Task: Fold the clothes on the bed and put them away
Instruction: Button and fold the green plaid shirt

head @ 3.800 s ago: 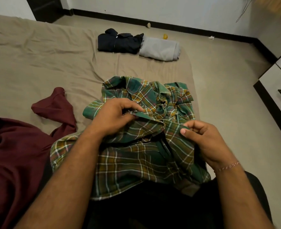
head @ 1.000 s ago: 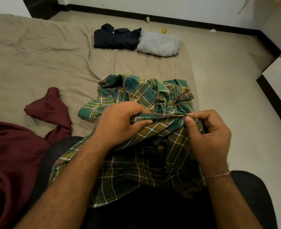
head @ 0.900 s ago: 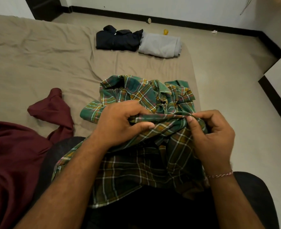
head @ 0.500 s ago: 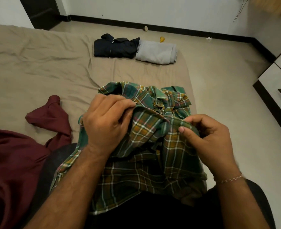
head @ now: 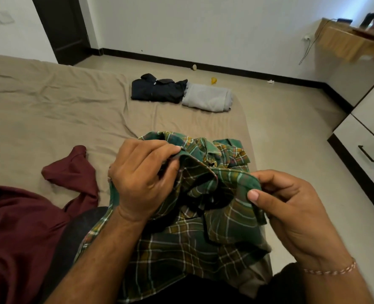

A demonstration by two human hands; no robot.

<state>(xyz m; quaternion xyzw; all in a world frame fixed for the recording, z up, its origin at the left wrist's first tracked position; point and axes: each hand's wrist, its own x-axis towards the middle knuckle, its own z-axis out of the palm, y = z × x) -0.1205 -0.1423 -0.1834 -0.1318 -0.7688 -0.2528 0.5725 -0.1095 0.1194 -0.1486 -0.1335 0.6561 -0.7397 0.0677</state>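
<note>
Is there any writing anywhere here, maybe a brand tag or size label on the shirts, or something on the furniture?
None: no word, number or sign can be read.
Green plaid shirt in both hands: no tag showing.
Folded dark navy garment, folded grey garment, crumpled maroon garment: no visible print or label.
White drawer unit: blank fronts.

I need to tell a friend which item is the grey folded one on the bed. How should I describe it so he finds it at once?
Look at the bed with the tan sheet and follow it to its far right corner, near the floor. Two folded garments lie there side by side. The grey folded garment is the right one, pale and plain, touching the dark navy garment on its left.
</note>
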